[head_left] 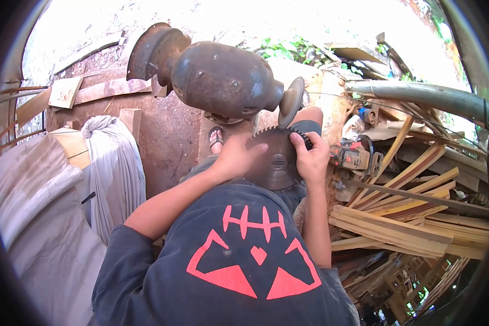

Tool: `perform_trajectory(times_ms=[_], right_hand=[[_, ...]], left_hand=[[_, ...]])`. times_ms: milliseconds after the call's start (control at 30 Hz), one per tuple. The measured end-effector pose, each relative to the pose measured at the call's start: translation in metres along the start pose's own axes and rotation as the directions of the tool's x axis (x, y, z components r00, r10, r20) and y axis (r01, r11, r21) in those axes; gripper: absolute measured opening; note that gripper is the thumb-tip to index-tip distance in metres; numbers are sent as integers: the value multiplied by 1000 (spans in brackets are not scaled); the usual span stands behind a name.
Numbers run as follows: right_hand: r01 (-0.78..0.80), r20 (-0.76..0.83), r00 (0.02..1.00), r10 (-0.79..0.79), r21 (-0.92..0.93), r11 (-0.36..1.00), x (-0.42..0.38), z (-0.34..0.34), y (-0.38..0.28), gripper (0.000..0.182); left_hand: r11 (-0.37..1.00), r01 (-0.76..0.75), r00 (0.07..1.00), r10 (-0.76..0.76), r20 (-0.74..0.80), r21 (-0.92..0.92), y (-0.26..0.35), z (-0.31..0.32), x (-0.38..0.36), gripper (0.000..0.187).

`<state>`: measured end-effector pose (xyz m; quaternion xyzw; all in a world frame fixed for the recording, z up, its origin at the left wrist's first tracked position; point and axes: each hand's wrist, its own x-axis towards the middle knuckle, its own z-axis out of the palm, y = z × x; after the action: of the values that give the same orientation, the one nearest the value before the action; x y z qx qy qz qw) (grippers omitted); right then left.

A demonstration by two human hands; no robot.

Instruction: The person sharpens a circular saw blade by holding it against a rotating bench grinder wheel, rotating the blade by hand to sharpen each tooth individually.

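Observation:
A round, toothed saw blade [277,163] is held up between my two hands, its upper edge by the thin grinding disc [292,102] of a bench grinder [223,80]. My left hand [242,156] grips the blade's left side, with the thumb lying on its face and the other fingers mostly hidden. On the right side, my right hand [311,158] pinches the toothed rim between thumb and fingers. Whether the teeth touch the disc cannot be made out.
Wooden strips [391,228] are heaped at the right, with a red and grey power tool [353,156] near them. A thick pipe [418,95] crosses the upper right. Light cloth [49,217] covers something at the left. A sandaled foot [216,140] is below the grinder.

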<state>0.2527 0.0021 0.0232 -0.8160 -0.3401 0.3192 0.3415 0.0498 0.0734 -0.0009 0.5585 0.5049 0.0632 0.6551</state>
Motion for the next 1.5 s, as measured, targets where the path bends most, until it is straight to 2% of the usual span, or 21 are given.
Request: perform_trajectory(times_ms=[267,367,467,567,633,767,867,1067,1167,1367,1433,1500], right_hand=[[5,-20,1000,-5,-12,1000,-1,0,-2,39],[2,-23,1000,-2,-14,1000,2,3,6,39],[23,-22,1000,-23,-20,1000,2,3,8,40],[30,-12,999,-31,-41,999,2,2,7,37],[18,2,1000,-18,-65,998,2,1,6,31],[-1,7,1000,2,-58,998,1,-1,-2,31],[1,-6,1000,-1,-52,999,2,1,-2,31],[31,-25,999,-33,-61,998,2,3,9,32],[29,-28,999,-32,-77,997,3,3,7,32],[23,-32,999,-27,-101,995,0,1,-2,34],[45,-42,998,-48,-71,996,1,2,3,35],[16,-31,999,-18,-77,997,-1,1,3,43]], left_hand=[[999,10,1000,-10,0,-44,6,-2,-2,44],[999,-6,1000,6,-5,43,3,-2,-1,44],[1000,1,1000,-1,-13,20,3,0,-1,45],[998,-55,998,53,-45,-27,2,1,-2,48],[999,-45,998,45,-50,-13,4,1,-2,48],[999,-12,1000,12,-8,-41,3,0,-1,49],[998,-56,996,54,-73,-21,8,1,-5,45],[996,-20,999,18,-33,-81,8,0,-4,44],[997,-66,997,65,-43,-28,-4,2,1,44],[998,-5,1000,3,-19,-60,-7,2,2,43],[997,16,1000,-16,1,-81,-4,2,1,37],[995,35,999,-34,16,-93,-3,2,-1,34]])
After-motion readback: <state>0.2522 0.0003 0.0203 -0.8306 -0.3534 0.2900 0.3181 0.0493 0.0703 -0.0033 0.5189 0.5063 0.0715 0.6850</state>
